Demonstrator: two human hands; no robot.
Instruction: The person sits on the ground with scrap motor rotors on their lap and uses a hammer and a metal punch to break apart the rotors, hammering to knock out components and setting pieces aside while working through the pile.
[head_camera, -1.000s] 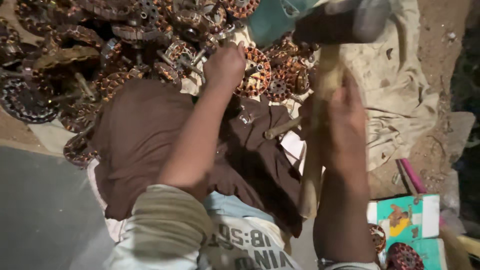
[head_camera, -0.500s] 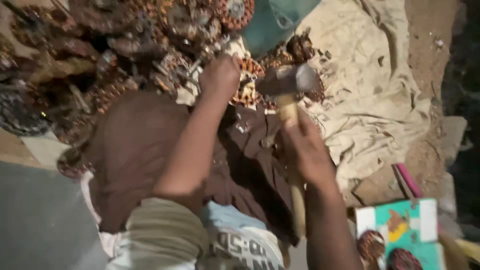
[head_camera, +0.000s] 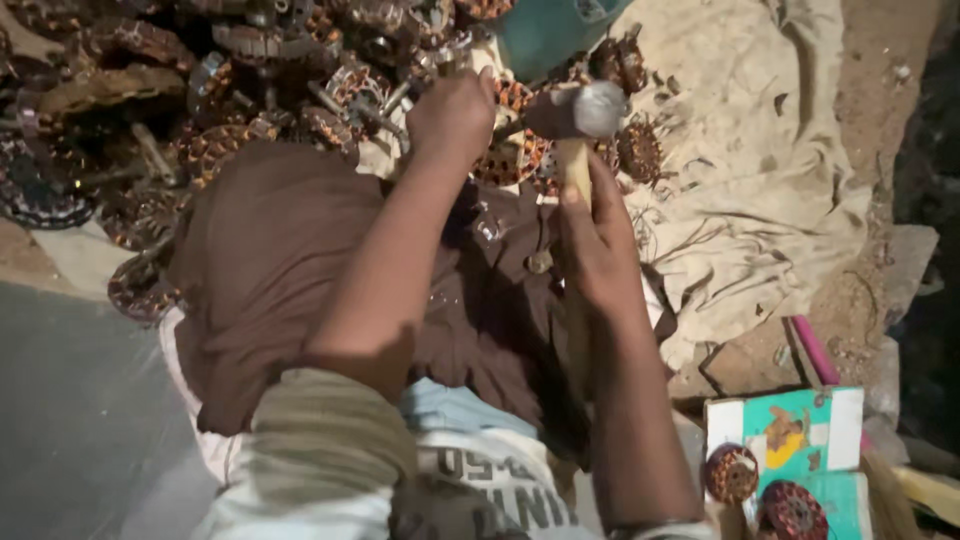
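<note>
- Hammer handle runs down through my right hand, fingers wrapped tight around the pale wood; its near end is hidden behind my wrist.
- Its grey metal head sits blurred just beyond my knuckles.
- My left hand is fisted on something I cannot make out, beside the head.
- Copper-wound coils lie under both, far across the brown cloth.

I'm in a scrap workshop, sitting low on the ground. A heap of copper-wound motor stators lies before my knees on a dirty cloth spread over bare dirt. A hammer is in use, and more stators sit on a painted box beside me.
</note>
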